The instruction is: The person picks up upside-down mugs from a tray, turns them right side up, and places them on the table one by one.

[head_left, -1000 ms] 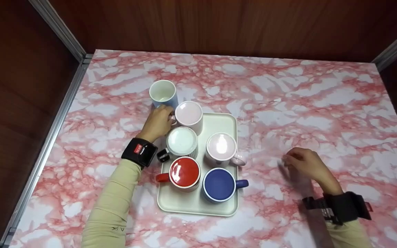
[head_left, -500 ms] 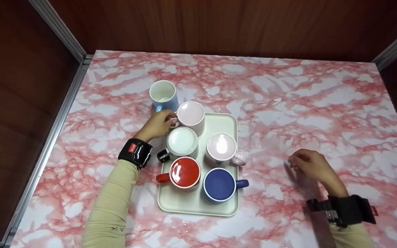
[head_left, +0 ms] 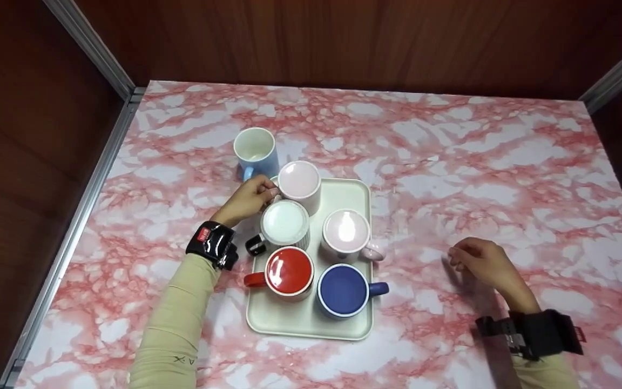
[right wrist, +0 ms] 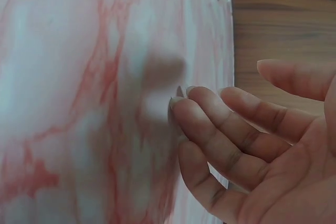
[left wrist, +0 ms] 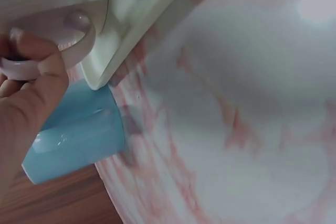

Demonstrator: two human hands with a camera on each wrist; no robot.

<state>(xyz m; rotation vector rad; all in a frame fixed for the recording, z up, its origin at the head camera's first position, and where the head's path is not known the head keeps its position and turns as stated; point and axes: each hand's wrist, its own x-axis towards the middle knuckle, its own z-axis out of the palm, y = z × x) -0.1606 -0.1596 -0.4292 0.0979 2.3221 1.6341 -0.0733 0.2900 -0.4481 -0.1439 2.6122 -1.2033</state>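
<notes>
My left hand (head_left: 249, 199) pinches the handle (left wrist: 79, 51) of a pale pink mug (head_left: 299, 181) at the tray's far left corner. In the left wrist view its thumb and fingers curl round that handle. Just behind the hand stands a light blue mug (head_left: 257, 154), off the tray, with its handle toward me. The cream tray (head_left: 311, 327) also bears a white mug with a black handle (head_left: 285, 224), a red mug (head_left: 289, 271), a second pink mug (head_left: 346, 232) and a blue mug (head_left: 343, 290). My right hand (head_left: 484, 263) hovers right of the tray, fingers loosely bent, holding nothing.
The table (head_left: 478, 162) has a red and white marbled top. Dark wood panels (head_left: 343, 43) close it in at the back and sides, with a metal rail (head_left: 89, 210) along the left. Handles of several mugs stick out past the tray's edges.
My left hand has come back slightly from beside the light blue mug and now grips the pink mug's handle. That pink mug has shifted a little to the right. My right hand has barely moved.
</notes>
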